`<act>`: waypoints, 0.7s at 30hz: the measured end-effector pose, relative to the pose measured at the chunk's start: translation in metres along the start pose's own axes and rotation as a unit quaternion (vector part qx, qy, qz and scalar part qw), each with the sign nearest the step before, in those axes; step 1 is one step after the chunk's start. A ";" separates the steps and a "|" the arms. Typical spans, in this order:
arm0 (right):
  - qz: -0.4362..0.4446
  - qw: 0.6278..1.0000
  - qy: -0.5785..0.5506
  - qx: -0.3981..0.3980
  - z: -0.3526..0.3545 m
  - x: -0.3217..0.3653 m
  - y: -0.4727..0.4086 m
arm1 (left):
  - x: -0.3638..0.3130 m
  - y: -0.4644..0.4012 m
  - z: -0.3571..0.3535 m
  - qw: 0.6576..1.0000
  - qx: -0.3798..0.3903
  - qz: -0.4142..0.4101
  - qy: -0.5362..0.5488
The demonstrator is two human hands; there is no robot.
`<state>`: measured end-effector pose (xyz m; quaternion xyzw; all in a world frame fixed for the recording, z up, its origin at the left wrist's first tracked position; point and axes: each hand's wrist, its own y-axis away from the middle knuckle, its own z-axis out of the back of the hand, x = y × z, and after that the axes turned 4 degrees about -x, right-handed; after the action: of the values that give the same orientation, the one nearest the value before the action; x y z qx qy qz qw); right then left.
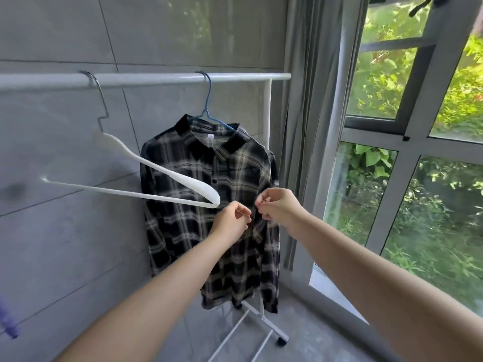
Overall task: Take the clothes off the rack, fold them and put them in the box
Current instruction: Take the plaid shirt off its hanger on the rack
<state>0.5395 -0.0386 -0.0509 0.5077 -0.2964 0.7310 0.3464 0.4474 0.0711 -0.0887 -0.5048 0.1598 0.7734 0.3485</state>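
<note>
A black and white plaid shirt point(188, 231) hangs on a blue hanger point(209, 114) from the white rack bar point(156, 79). My left hand point(231, 222) and my right hand point(278, 206) meet at the shirt's front placket, about mid-chest. Both pinch the fabric at the button line with curled fingers. An empty white hanger point(146, 178) hangs from the bar to the left, swung out toward me, its tip close to my left hand. No box is in view.
The rack's white upright point(267, 113) and wheeled foot point(264, 325) stand by a grey curtain point(308, 100). A large window point(407, 158) fills the right side. A grey tiled wall is behind the rack. Something purple point(7, 322) shows at the left edge.
</note>
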 end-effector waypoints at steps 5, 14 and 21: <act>0.077 0.996 0.033 0.038 -0.003 -0.005 -0.061 | 0.000 -0.040 -0.009 0.992 -0.115 0.005 -0.052; 0.337 0.933 0.071 0.107 -0.002 0.036 -0.128 | -0.039 -0.075 -0.009 0.935 -0.354 -0.014 -0.028; 0.487 0.852 0.136 -0.133 -0.006 0.049 -0.144 | -0.031 -0.076 -0.003 0.924 -0.376 0.022 -0.061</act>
<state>0.6408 0.0607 0.0052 0.1428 -0.5505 0.8212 0.0468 0.5105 0.1113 -0.0540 -0.5474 -0.1531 0.8132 0.1249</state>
